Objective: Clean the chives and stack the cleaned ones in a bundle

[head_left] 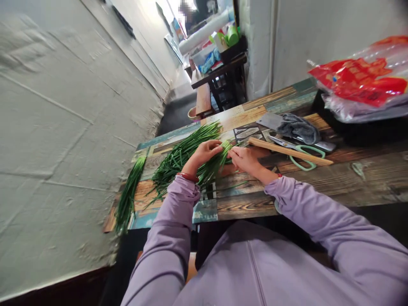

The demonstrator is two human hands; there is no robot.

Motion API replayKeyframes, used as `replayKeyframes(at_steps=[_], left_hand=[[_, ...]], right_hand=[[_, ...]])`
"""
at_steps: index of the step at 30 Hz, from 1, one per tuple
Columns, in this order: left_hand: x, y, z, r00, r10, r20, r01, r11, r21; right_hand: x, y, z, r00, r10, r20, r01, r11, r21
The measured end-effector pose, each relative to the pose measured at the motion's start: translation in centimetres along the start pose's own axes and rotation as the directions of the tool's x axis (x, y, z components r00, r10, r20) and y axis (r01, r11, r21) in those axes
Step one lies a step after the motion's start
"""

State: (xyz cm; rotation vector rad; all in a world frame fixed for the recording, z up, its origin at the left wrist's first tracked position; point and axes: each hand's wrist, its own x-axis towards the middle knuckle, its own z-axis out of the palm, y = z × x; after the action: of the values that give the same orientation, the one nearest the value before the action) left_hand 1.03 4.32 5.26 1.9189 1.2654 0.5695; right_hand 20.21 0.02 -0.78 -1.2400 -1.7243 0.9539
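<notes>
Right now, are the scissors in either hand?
No, the scissors lie on the table, while the left hand and right hand touch green stalks.

The left hand (204,153) hides part of the green bunch (225,148); some fingertips of the right hand (245,159) are lost among its stalks. A grey cloth (299,128) covers part of a metal blade (268,120). Wooden sticks (290,151) partly cover the scissors (298,148). The right picture edge cuts off the red bag (360,80). Beyond the tabletop's (347,182) far edge, a person (201,18) is blurred.
</notes>
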Motion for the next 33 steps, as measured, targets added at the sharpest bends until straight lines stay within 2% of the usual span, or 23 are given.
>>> replayKeyframes(at_steps=[2, 4, 6, 9, 12, 15, 19, 22, 27, 30, 33], left_hand=[[-0.9, -0.3, 0.5, 0.989, 0.062, -0.137, -0.043, 0.990, 0.136], [-2.3, -0.4, 1.6, 0.978, 0.105, -0.181, -0.042, 0.946, 0.323], [-3.8, -0.4, 3.3, 0.976, 0.108, -0.190, 0.000, 0.867, 0.498], [-5.0, 0.1, 5.9, 0.957, 0.074, -0.280, 0.135, 0.741, 0.658], [-5.1, 0.5, 7.4, 0.926, 0.060, -0.371, 0.239, 0.669, 0.704], [-4.9, 0.6, 7.7, 0.914, 0.079, -0.398, 0.259, 0.642, 0.722], [-5.0, 0.3, 7.8, 0.917, 0.107, -0.384, 0.234, 0.636, 0.736], [-5.4, 0.1, 8.3, 0.926, 0.143, -0.348, 0.188, 0.626, 0.757], [-6.1, -0.2, 9.2, 0.935, 0.183, -0.303, 0.136, 0.604, 0.785], [-6.2, -0.4, 8.9, 0.937, 0.170, -0.306, 0.145, 0.609, 0.780], [-6.6, -1.0, 7.1, 0.915, 0.133, -0.381, 0.225, 0.616, 0.755]], right_hand=[[0.0, 0.3, 0.2, 0.999, 0.037, 0.003, -0.037, 0.996, 0.079], [-0.1, 0.8, 0.5, 0.998, 0.057, -0.007, -0.056, 0.990, 0.126], [-0.3, 1.2, 0.7, 0.998, 0.061, -0.018, -0.058, 0.988, 0.145], [-0.4, 1.5, 0.7, 0.999, 0.035, 0.000, -0.034, 0.991, 0.130], [-0.4, 1.7, 0.5, 0.999, -0.007, 0.041, 0.002, 0.993, 0.122], [-0.1, 1.9, 0.3, 0.999, 0.037, 0.026, -0.041, 0.987, 0.157], [0.1, 1.9, 0.1, 0.993, 0.110, -0.038, -0.100, 0.975, 0.199], [0.1, 2.0, 0.2, 0.994, 0.107, -0.036, -0.099, 0.977, 0.188], [0.0, 2.4, 0.8, 0.991, 0.085, -0.108, -0.072, 0.991, 0.116], [-0.4, 2.1, 0.8, 0.986, 0.067, -0.153, -0.053, 0.994, 0.092], [-0.7, 1.5, 0.0, 0.962, -0.006, -0.273, 0.010, 1.000, 0.011]])
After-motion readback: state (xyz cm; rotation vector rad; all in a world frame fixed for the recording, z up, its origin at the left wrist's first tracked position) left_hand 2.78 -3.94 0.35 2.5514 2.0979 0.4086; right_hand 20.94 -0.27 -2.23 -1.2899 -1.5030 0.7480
